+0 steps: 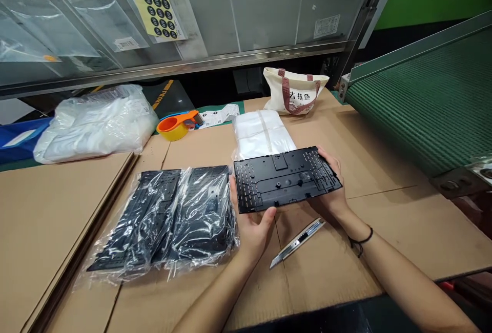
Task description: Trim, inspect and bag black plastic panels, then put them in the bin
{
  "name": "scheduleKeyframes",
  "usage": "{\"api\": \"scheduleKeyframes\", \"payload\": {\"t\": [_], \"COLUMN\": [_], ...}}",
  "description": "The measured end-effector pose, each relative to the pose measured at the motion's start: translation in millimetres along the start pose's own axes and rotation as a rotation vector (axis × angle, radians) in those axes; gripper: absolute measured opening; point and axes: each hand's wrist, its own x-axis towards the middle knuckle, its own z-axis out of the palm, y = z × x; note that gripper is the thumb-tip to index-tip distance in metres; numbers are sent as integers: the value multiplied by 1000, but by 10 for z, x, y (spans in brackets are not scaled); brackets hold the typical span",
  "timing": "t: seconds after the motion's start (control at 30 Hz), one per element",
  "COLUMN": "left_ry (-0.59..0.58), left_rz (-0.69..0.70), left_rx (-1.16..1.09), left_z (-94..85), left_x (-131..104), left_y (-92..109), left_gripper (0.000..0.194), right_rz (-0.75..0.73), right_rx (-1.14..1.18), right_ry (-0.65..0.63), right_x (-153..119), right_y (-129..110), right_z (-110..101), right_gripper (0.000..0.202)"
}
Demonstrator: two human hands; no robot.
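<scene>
A flat black plastic panel point(288, 182) with rows of slots at both ends is held up, slightly tilted, above the cardboard. My left hand point(255, 228) grips its lower left side, thumb on the near edge. Around its right end is my right hand point(332, 192), with most of those fingers hidden behind the panel. Below the panel a utility knife point(297, 243) lies on the cardboard, blade pointing toward the lower left. To the left, clear plastic bags point(180, 220) hold similar black panels.
A stack of white plastic bags point(261, 130) lies behind the panel, with a cloth tote bag point(295, 92) farther back. An orange tape dispenser point(175, 125) and a large wrapped bundle point(100, 123) are at left. A green conveyor belt point(426, 107) borders the right; cardboard point(384, 169) covers the table.
</scene>
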Motion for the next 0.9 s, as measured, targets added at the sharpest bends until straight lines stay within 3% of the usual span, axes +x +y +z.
{"api": "scheduleKeyframes", "payload": {"t": [0.13,0.27,0.37,0.47,0.57,0.7,0.8,0.9], "left_ry": [12,16,30,35,-14,-114,-266,-457], "left_rz": [82,89,63,34,1,20,110,186], "left_rx": [19,-38,-40,52,83,133,205,203], "left_z": [-2,20,15,-8,-20,-15,-4,14], "left_x": [6,24,42,53,52,40,16,-6], "left_y": [6,9,2,3,7,-7,55,273], "left_gripper": [86,82,77,70,62,53,37,23], "right_rz": [-70,-81,146,399,499,560,546,527], "right_rx": [-97,20,267,408,459,510,516,482], "right_ry": [-49,-103,-203,-269,-207,-24,85,138], "right_x": [56,90,113,156,239,378,429,415], "right_y": [-1,-43,-55,10,121,235,282,310], "right_z": [-31,-70,-109,-154,-214,-295,-299,-255], "right_gripper": [30,23,18,32,43,52,57,55]}}
